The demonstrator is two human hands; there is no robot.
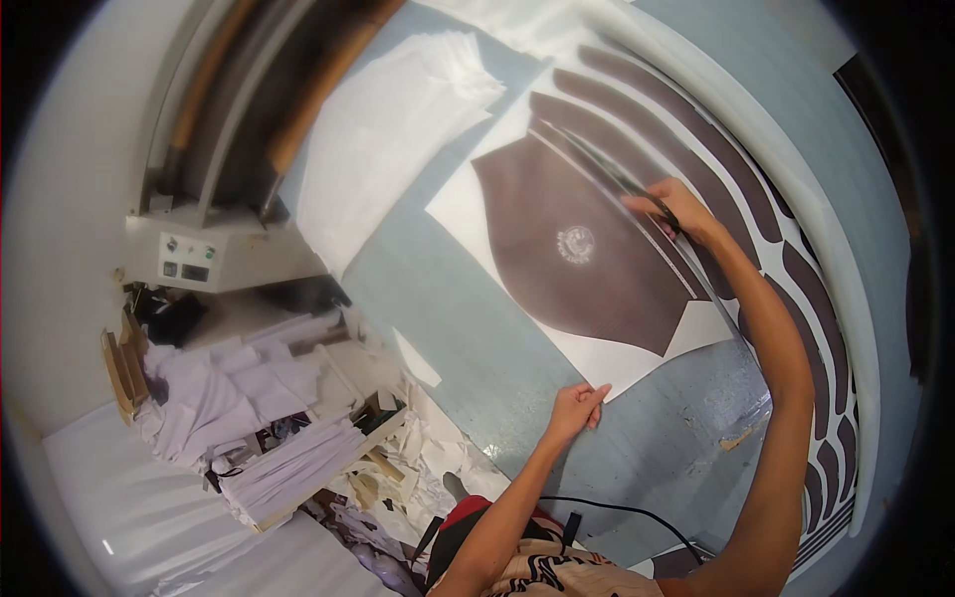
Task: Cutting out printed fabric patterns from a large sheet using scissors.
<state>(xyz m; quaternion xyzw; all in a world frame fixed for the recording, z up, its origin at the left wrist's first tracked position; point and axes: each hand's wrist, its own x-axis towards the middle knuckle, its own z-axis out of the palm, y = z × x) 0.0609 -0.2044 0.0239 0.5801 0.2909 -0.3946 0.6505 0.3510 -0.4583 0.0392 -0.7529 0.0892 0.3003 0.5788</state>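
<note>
A white sheet (640,363) printed with a dark brown panel (542,279) lies on a blue-grey table (458,338); a pale round emblem sits in the panel's middle. My left hand (577,410) pinches the sheet's near corner between thumb and fingers. Farther off, on the panel's right side, my right hand (681,211) is closed round the dark handles of a pair of scissors (619,177). Their long blades point away and to the left, along the gap between this panel and the neighbouring printed strips. Exactly where the blades meet the sheet is hard to make out.
More printed brown strips (796,333) run along the right. White sheets (398,109) are stacked at the far left of the table. Beyond the left edge stand a machine with a control panel (189,261) and heaped white fabric (234,383). A black cable (627,508) crosses near me.
</note>
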